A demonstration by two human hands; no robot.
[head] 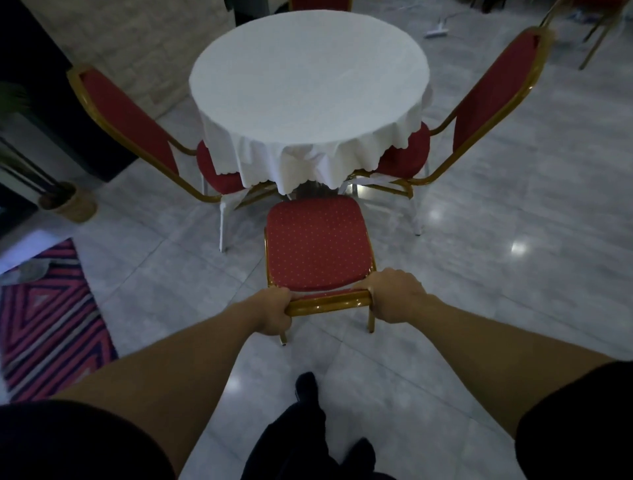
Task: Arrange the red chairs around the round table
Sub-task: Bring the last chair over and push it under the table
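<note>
Dark-trousered leg [305, 418] stepped forward on the pale tiled floor [479, 308]. Left hand [272, 311] and right hand [397, 296] were each curled tight around the gold top rail of the near red chair [317, 240], one at either end. Its seat pointed at the round table [308, 78], front edge just short of the white cloth's [291, 161] hanging hem. Left chair [137, 123] and right chair [493, 92] stood with seats tucked under the cloth. A fourth chair back [320, 4] showed beyond the table. Striped rug [48, 325] lay far left.
</note>
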